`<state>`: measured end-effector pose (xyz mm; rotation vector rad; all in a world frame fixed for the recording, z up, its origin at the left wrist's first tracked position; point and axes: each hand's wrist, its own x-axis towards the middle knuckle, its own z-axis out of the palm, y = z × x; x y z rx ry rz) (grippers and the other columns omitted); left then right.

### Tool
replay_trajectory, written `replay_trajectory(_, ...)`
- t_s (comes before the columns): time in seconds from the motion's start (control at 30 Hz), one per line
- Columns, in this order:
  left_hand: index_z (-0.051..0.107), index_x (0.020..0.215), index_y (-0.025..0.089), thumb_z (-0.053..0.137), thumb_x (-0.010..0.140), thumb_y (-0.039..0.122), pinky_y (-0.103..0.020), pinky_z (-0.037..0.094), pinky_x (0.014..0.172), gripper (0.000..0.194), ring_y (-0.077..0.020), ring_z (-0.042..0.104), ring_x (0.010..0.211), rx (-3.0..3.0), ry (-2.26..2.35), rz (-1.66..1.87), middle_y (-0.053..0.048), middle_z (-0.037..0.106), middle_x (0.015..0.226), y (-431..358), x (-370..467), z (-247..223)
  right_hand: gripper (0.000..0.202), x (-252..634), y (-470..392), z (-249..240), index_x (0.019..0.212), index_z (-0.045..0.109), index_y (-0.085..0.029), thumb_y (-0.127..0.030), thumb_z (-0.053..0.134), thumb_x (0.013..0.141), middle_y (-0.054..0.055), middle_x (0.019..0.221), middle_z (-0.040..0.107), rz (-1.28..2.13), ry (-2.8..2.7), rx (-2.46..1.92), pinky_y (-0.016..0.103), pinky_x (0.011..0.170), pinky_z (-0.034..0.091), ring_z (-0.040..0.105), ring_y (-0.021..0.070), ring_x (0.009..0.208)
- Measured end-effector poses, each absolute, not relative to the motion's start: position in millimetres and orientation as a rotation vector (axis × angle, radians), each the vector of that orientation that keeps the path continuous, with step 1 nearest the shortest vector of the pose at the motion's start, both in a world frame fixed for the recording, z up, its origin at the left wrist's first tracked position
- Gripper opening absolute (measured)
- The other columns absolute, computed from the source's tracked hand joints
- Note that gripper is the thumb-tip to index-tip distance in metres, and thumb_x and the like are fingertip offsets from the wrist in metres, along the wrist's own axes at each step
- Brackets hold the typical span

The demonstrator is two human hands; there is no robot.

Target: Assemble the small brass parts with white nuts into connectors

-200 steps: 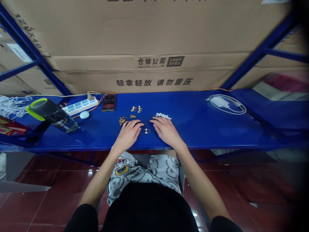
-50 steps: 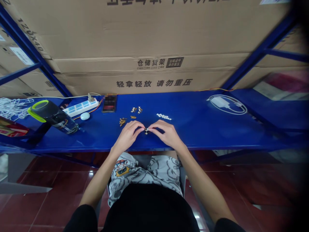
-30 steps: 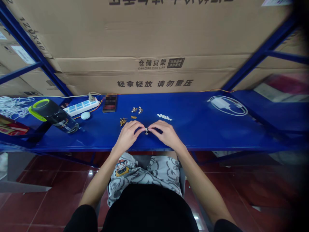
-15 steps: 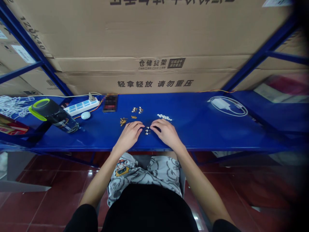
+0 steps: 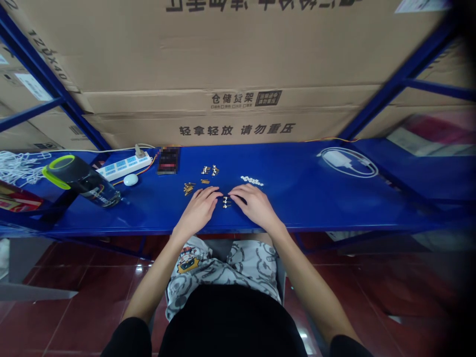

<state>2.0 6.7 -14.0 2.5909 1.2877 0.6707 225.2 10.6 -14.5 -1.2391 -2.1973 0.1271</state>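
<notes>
Between my hands on the blue table lie a few small white-and-gold pieces (image 5: 225, 202) in a short column. My left hand (image 5: 201, 206) is closed at the fingertips beside them; what it pinches is too small to name. From the other side, my right hand (image 5: 253, 202) has thumb and forefinger drawn together at a tiny dark piece near the top of the column. Gold screws (image 5: 188, 188) lie beyond my left hand, with short gold pins (image 5: 205, 181) beside them. Farther back are two small groups of white-and-gold pieces (image 5: 210, 170). White beads (image 5: 252, 181) lie beyond my right hand.
On the left are a dark bottle (image 5: 84, 181) with a green loop, a power strip (image 5: 124, 166), a round white object (image 5: 131, 179) and a dark box (image 5: 168, 160). A charger with white cable (image 5: 349, 162) lies right. Cardboard (image 5: 238, 59) stands behind the blue tabletop (image 5: 316, 198).
The view has shifted slightly. My fingertips have come a little closer together over the top of the small column of pieces.
</notes>
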Motion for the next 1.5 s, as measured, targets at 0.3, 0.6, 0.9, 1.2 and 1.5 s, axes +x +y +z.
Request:
replay_trajectory(0.3,0.057,0.132,0.022,0.037,0.106,0.017,-0.050,0.033,0.121,0.033,-0.0223,0.047,0.142,2.596,1.300,0.650,-0.008,0.052,0.151,6.7,2.9,-16.2,0.037,232.7,11.0,-14.5,0.125,0.071,-0.024,-0.021,0.043,0.102,0.010,0.133,0.068,0.006,-2.275,-1.334,0.054,0.103,0.049,0.061,0.0302,0.124)
replay_trajectory(0.6,0.058,0.132,0.020,0.037,0.106,0.017,-0.050,0.034,0.119,0.033,-0.0236,0.047,0.141,2.619,1.301,0.641,-0.008,0.053,0.150,6.3,2.2,-15.9,0.035,230.5,11.4,-14.4,0.125,0.069,-0.022,-0.024,0.042,0.103,0.008,0.134,0.067,0.019,-2.285,-1.349,0.051,0.105,0.047,0.060,0.0293,0.124)
replay_trajectory(0.9,0.057,0.132,0.022,0.036,0.106,0.018,-0.051,0.035,0.119,0.034,-0.0231,0.048,0.141,2.615,1.308,0.639,-0.008,0.054,0.150,6.3,2.8,-15.1,0.035,231.9,13.8,-18.4,0.126,0.069,-0.024,-0.025,0.042,0.103,0.009,0.134,0.067,-0.005,-2.290,-1.341,0.051,0.105,0.046,0.059,0.0289,0.124)
replay_trajectory(1.2,0.048,0.143,0.020,0.035,0.107,0.020,-0.049,0.037,0.118,0.039,-0.0245,0.046,0.143,2.618,1.325,0.663,-0.012,0.043,0.158,6.0,3.2,-13.2,0.035,231.6,13.5,-17.5,0.126,0.069,-0.022,-0.024,0.042,0.103,0.009,0.134,0.067,-0.008,-2.302,-1.337,0.051,0.106,0.046,0.059,0.0290,0.125)
replay_trajectory(1.5,0.055,0.137,0.020,0.035,0.107,0.020,-0.050,0.034,0.120,0.037,-0.0243,0.046,0.142,2.635,1.322,0.627,-0.009,0.053,0.151,7.2,2.3,-16.4,0.043,236.3,13.5,-26.2,0.143,0.057,-0.022,-0.028,0.037,0.106,0.008,0.153,0.052,0.157,-2.340,-1.342,0.053,0.120,0.036,0.045,0.0257,0.144)
